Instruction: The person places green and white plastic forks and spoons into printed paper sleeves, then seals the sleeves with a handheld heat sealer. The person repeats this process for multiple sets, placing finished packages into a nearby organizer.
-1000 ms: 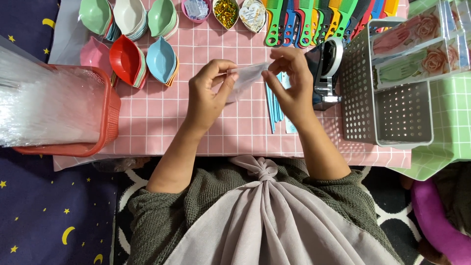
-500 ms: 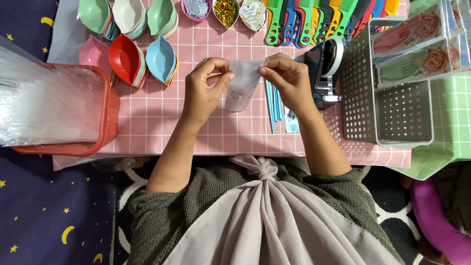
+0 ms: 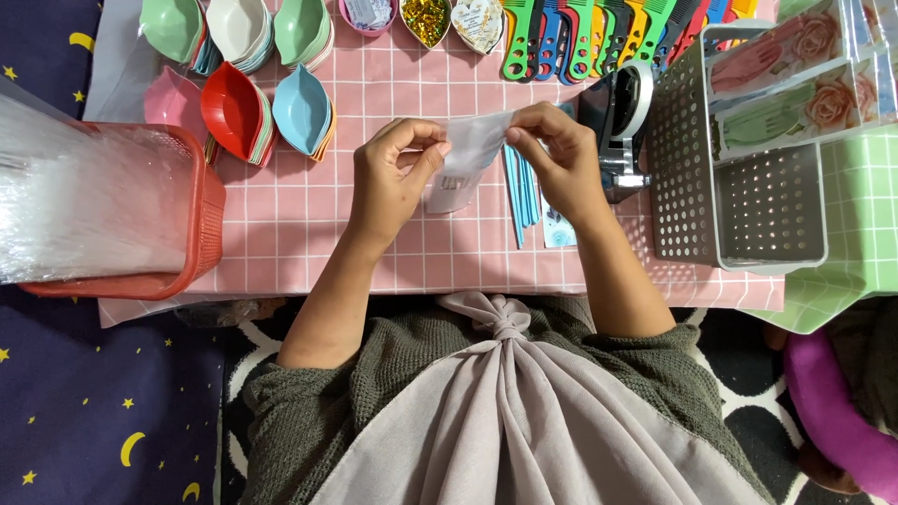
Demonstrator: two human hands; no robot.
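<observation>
The small clear plastic bag (image 3: pixel 465 161) is held above the pink checked cloth (image 3: pixel 309 220), its top edge pinched shut between the left hand (image 3: pixel 398 178) at 9 o'clock and the right hand (image 3: pixel 558 159) at 3 o'clock. It is judged thin, limp, very light and likely slippery; best gripped at the mouth corners as now; the blue sticks (image 3: pixel 520 192) lie beneath at 5 o'clock.

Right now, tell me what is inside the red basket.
The red basket holds a heap of clear plastic bags. Whatever lies beneath the heap, and the basket's floor, is covered.
</observation>
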